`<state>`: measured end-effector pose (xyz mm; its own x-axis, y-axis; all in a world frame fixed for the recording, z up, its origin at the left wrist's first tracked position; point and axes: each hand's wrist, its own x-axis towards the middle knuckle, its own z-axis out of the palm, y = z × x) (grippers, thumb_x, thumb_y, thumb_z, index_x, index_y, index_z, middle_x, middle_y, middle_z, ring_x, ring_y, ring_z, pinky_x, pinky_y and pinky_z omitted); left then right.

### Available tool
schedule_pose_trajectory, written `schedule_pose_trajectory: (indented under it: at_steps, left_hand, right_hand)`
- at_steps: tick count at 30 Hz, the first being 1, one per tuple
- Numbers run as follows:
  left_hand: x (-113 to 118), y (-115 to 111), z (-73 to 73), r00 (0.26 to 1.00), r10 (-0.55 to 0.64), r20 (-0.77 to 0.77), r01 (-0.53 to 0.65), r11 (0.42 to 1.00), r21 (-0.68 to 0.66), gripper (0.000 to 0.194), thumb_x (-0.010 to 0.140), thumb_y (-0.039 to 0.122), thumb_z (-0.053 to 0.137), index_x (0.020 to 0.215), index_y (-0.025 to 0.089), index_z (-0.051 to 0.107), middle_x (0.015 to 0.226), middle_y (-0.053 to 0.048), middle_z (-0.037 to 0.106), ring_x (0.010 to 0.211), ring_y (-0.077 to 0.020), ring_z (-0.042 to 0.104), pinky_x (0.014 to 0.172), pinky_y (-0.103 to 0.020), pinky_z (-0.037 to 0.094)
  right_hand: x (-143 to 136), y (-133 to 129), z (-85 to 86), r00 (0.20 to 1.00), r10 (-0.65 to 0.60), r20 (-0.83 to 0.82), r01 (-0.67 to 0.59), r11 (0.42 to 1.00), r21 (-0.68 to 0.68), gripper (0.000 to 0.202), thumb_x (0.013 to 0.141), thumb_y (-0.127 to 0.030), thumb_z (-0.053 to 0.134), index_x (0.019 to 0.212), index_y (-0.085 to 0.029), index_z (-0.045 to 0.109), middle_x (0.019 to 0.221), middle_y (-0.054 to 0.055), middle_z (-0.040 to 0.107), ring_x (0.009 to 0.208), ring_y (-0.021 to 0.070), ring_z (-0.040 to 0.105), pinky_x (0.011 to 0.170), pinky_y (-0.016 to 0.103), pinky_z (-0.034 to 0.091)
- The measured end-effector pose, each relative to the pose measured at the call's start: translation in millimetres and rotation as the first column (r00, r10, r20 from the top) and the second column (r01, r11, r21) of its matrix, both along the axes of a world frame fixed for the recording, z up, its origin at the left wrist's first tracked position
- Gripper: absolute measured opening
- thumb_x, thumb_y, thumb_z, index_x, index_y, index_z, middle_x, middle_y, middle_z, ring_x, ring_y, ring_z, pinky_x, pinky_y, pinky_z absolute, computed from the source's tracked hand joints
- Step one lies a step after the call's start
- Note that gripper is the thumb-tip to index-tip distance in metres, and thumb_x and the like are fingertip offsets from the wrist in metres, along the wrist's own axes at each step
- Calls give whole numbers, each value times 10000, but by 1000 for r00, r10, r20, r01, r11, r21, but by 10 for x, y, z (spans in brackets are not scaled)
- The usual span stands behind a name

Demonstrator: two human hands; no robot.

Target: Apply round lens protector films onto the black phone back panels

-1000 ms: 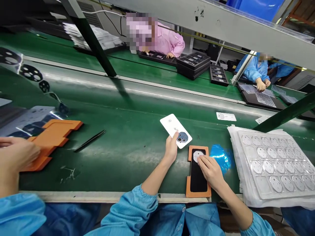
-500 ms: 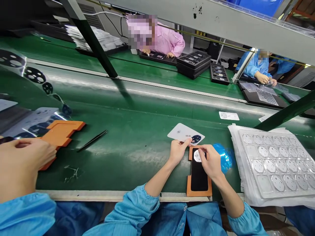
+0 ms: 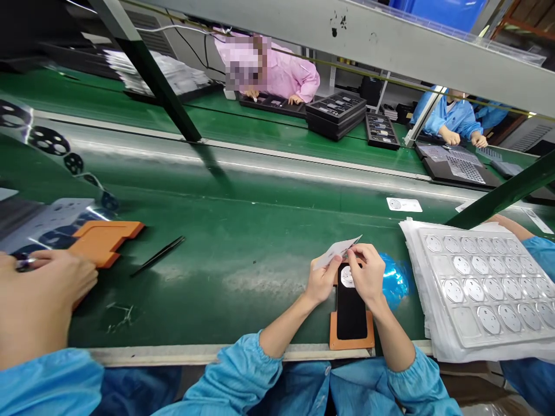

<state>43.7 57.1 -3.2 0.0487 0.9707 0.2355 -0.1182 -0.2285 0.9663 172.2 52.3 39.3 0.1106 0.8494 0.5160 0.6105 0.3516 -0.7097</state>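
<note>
My left hand is closed on a white card, thumb on its face, tilted up above the bench. My right hand pinches at the card's right end; its fingers hide exactly what they grip there. Just below both hands lies an orange fixture bearing a black rectangular pad. A round silvery-white disc with small marks sits on the pad's upper end, partly covered by my right fingers. Crumpled blue film is right beside my right hand.
To the right, a clear tray holds several round discs on white sheets. Black tweezers lie left of centre. A co-worker's hand works at another orange fixture. A slanted green post crosses behind the tray.
The card has been tilted up and its right end brought to my right hand. My right hand has moved up from the disc to the card.
</note>
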Motion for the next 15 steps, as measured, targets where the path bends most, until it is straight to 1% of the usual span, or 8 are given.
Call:
schedule_pose_trajectory:
  at_steps: [8,11,15]
  left_hand:
    - [-23,18,-54,999,5,-34,-3,999,51,446,979,488,508,1208,160,705,1198,-97,720,1093,-257,681,983,-364,525]
    - [-32,23,-36,998,3,-68,4,995,100,414,990,452,503,1224,172,698,1209,-92,716,1102,-249,679,979,-357,530]
    - [-33,3,28,991,12,-135,13,983,183,401,991,423,508,1263,181,677,1264,-100,690,1160,-246,655,1029,-366,506]
  right_hand:
    - [-24,23,-5,999,7,-42,-7,1000,-13,138,911,-233,555,836,-206,666,864,48,695,834,181,648,757,306,517]
    - [-38,32,-9,999,-2,-42,2,1000,-16,144,907,-220,534,855,-201,667,877,52,692,850,182,647,774,310,516]
    - [-34,35,-17,999,-17,-32,16,1000,-24,150,907,-223,516,853,-199,654,876,51,682,831,178,636,762,306,512]
